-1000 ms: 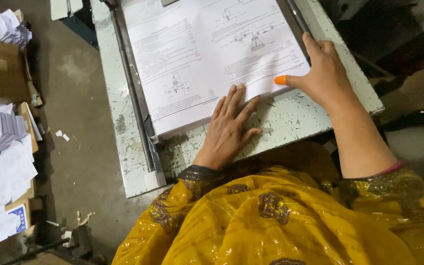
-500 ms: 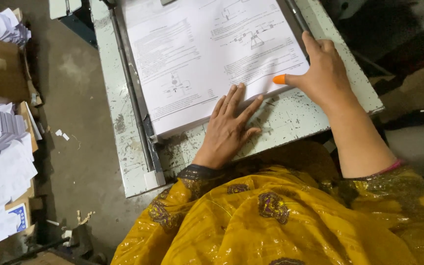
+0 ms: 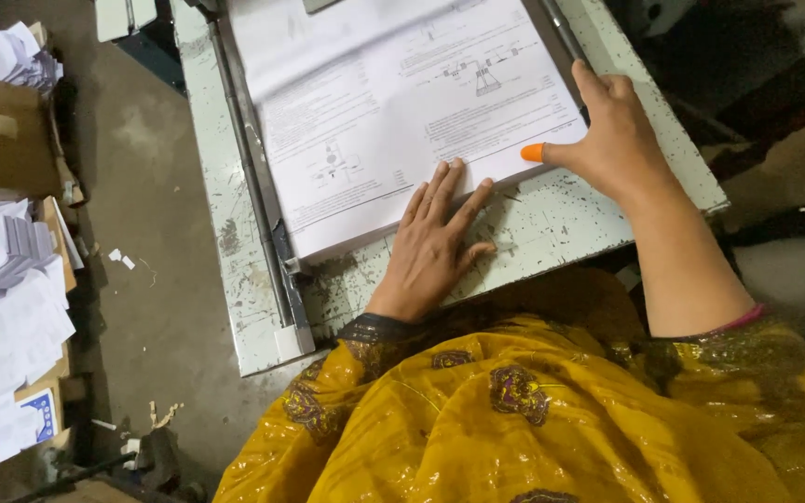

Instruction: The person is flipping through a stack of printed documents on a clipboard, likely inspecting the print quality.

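The stack of printed sheets (image 3: 393,112) lies on the worn metal table (image 3: 561,224), squared by left hand (image 3: 435,242) flat, fingers spread, and right hand (image 3: 607,140) open at its corner, apparently aligning; next needs steady edge pressure.

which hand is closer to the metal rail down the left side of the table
Left. The left hand lies flat on the near edge of the printed sheets, not far right of the metal rail. The right hand grips the stack's right corner, far across.
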